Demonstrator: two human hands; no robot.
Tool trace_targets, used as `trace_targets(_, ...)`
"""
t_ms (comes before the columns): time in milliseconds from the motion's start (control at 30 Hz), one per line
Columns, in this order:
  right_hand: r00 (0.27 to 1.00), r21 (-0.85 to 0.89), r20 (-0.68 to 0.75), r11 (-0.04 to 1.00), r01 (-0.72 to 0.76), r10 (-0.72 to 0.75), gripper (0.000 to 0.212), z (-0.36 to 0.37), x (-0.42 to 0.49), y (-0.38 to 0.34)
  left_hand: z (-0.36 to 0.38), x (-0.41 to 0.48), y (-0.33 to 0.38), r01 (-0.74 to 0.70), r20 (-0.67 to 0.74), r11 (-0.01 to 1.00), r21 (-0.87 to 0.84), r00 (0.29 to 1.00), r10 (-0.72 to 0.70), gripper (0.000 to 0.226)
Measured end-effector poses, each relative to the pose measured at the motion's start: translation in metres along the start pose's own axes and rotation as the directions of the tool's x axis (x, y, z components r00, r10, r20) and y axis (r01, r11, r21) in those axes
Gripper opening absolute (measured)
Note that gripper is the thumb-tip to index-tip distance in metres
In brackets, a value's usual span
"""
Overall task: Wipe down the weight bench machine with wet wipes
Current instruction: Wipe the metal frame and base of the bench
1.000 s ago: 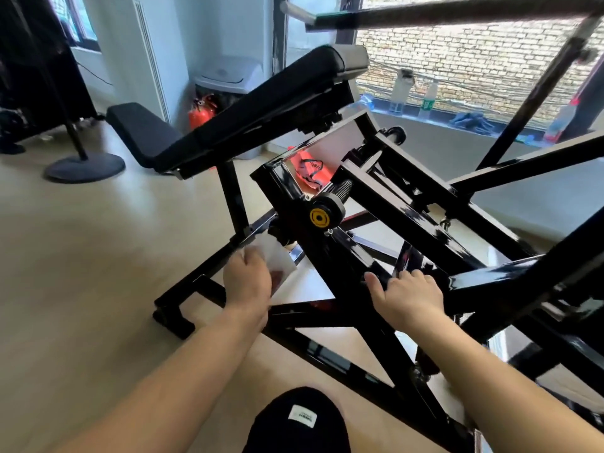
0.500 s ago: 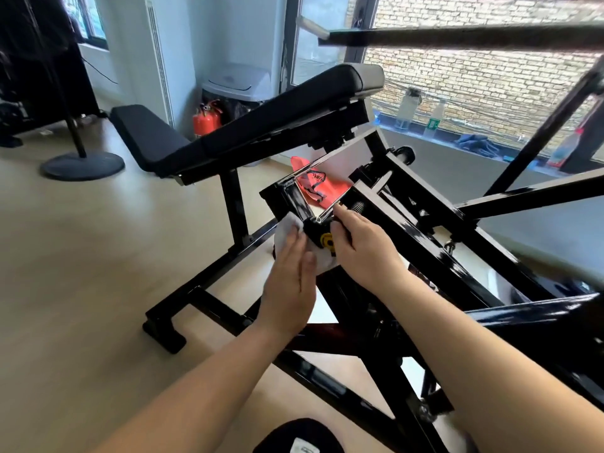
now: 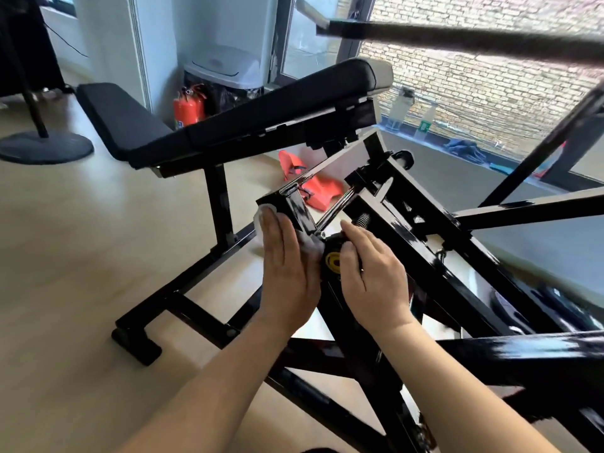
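Two hands: left hand [image 3: 287, 273] fingers [image 3: 277, 233] straight, pressing wet wipe [image 3: 266, 213] on frame [image 3: 295, 209]; right hand [image 3: 372, 276] fingers [image 3: 356, 237] seemingly curled round knob [image 3: 331, 261].

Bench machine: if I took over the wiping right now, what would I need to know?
Left hand: fingers straight, pressing the wet wipe flat against the end of the black frame.
Right hand: curled round the yellow-centred knob, right beside the wipe.
Done: the picture does not show which parts are already clean.
Left: probably finishing this frame end and the knob, then the other bars and the padded bench.
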State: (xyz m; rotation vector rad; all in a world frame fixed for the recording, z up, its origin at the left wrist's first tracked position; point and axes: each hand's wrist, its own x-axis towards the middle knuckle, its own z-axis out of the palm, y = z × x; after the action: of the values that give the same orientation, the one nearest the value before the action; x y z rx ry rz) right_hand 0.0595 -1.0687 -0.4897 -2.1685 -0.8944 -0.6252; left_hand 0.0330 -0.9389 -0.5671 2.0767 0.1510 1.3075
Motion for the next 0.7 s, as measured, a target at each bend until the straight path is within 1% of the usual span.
trace_targets(67,1.0,-0.008,-0.029,1.0,0.003,-0.003,0.044,0.004,0.0,0.001,-0.003,0.011,-0.003,-0.054,-0.027,0.999,-0.003,0.998,0.054,0.072)
trace_targets(167,0.998,0.038,-0.053,0.999,-0.038,0.04,0.046,0.007,-0.001,-0.001,0.005,0.01,-0.007,-0.105,-0.032,0.994,-0.019,0.994,0.104,0.066)
trace_targets(267,0.997,0.086,-0.062,0.996,-0.038,0.043,0.048,0.009,-0.002,-0.001,0.008,-0.001,-0.011,-0.13,-0.043,0.987,-0.095,0.991,0.127,0.064)
trace_targets(333,0.996,0.1,-0.071,0.994,-0.046,0.053,0.048,0.011,-0.002,-0.001,0.004,0.001,-0.009,-0.132,-0.042,0.983,-0.131,0.991,0.128,0.067)
trace_targets(467,0.986,0.164,-0.114,0.982,-0.099,0.118,0.048,0.013,-0.004,-0.003,0.009,0.013,-0.003,-0.062,-0.028,0.998,-0.028,0.998,0.061,0.074)
trace_targets(533,0.981,0.225,-0.12,0.967,-0.12,0.149,0.048,0.014,-0.002,-0.002,0.02,-0.002,0.003,-0.053,0.015,0.999,0.009,0.998,0.053,0.079)
trace_targets(567,0.982,0.244,-0.109,0.962,-0.126,0.156,0.048,0.014,-0.001,-0.001,0.025,-0.017,0.007,-0.053,0.056,0.999,-0.005,0.997,0.054,0.08)
trace_targets(633,0.984,0.284,-0.065,0.948,-0.14,0.165,0.05,0.011,-0.002,0.001,0.029,-0.051,0.014,-0.009,0.146,0.996,-0.092,0.989,0.022,0.082)
trace_targets(700,0.984,0.351,-0.012,0.922,-0.164,0.179,0.051,0.005,-0.002,0.006,0.024,-0.066,0.015,0.035,0.182,0.986,-0.164,0.983,-0.004,0.082)
